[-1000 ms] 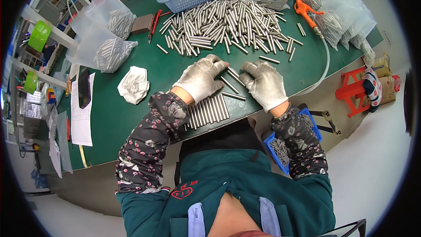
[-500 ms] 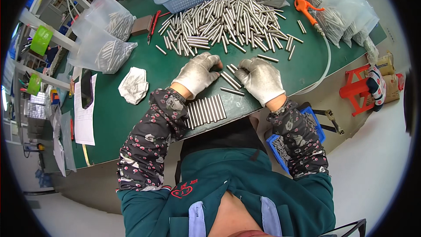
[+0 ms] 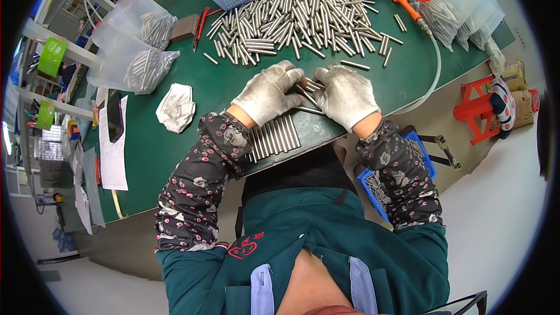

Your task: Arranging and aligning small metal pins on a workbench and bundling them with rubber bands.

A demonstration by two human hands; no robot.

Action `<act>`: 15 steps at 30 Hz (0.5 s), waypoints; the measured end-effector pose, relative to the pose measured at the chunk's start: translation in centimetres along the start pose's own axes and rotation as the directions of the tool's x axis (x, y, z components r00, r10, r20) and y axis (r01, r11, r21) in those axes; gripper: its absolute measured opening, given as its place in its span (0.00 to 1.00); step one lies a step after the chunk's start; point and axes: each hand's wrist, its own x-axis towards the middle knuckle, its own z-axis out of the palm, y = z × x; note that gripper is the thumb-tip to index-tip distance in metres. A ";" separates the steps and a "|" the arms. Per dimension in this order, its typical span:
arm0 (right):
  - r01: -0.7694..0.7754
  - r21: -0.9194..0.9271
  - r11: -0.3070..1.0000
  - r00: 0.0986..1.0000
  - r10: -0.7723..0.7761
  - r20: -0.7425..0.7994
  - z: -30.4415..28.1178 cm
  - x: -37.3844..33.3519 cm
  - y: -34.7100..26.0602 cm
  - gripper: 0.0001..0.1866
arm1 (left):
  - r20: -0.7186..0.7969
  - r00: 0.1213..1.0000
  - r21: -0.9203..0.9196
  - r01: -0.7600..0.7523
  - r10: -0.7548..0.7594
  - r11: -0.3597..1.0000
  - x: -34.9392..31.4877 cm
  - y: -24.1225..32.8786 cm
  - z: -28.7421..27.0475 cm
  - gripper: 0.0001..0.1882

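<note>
Pins (image 3: 309, 110) lie between my gloved left hand (image 3: 267, 94) and right hand (image 3: 346, 95) on the green tabletop (image 3: 214, 88), beyond and right of an even row (image 3: 276, 137) beside its near edge, with a heap (image 3: 297, 20) toward the far edge. Both hands curl inward at the pins; whether either grip is closed on one, I cannot make out from this remote seat. My judgement: touch lightly, keep pins parallel, leave the row unbumped.
</note>
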 end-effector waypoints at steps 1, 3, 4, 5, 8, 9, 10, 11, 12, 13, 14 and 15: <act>0.012 0.014 1.000 1.000 -0.011 -0.016 0.0 0.0 0.4 0.08 | 0.053 0.998 0.017 0.040 -0.041 0.999 0.0 0.9 -0.2 0.16; -0.011 0.011 1.000 1.000 0.011 -0.004 -0.5 -0.3 0.9 0.10 | 0.083 0.996 0.093 0.031 -0.039 0.995 0.2 2.0 -0.2 0.16; -0.011 0.009 1.000 1.000 0.011 -0.006 -0.7 -0.5 1.3 0.10 | 0.107 0.993 0.170 0.024 -0.043 0.985 0.4 2.2 -0.1 0.16; -0.042 -0.008 0.999 0.999 0.042 -0.015 -0.8 -0.8 1.8 0.10 | 0.121 0.991 0.159 0.030 -0.050 0.987 0.6 2.3 0.0 0.14; -0.058 -0.026 0.998 0.997 0.056 -0.051 -1.2 -1.4 2.1 0.10 | 0.091 0.995 0.145 -0.052 0.039 0.988 0.8 1.2 0.8 0.12; -0.058 -0.019 0.998 0.997 0.057 -0.046 -1.2 -1.5 2.1 0.09 | 0.074 0.993 0.129 -0.103 0.094 0.986 1.0 1.2 0.9 0.12; -0.058 -0.012 0.998 0.998 0.057 -0.041 -1.3 -1.6 2.1 0.09 | 0.076 0.992 0.126 -0.109 0.100 0.986 1.1 1.2 1.0 0.12; -0.062 -0.015 0.998 0.997 0.061 -0.043 -1.3 -1.8 2.0 0.09 | 0.090 0.990 0.162 -0.118 0.105 0.980 1.0 1.2 1.1 0.10; -0.061 -0.019 0.998 0.997 0.060 -0.040 -1.3 -1.9 2.0 0.09 | 0.104 0.989 0.198 -0.126 0.107 0.972 1.1 1.4 1.0 0.09; -0.059 -0.023 0.998 0.998 0.059 -0.038 -1.3 -2.0 2.0 0.09 | 0.103 0.989 0.198 -0.129 0.110 0.972 1.2 1.7 1.0 0.09; -0.059 -0.023 0.998 0.997 0.058 -0.040 -1.3 -1.9 2.1 0.09 | 0.137 0.979 0.324 -0.187 0.150 0.927 1.4 2.0 1.0 0.08; -0.065 -0.016 0.998 0.997 0.064 -0.036 -1.2 -1.9 2.1 0.09 | 0.176 0.968 0.442 -0.242 0.181 0.864 1.5 2.2 0.9 0.08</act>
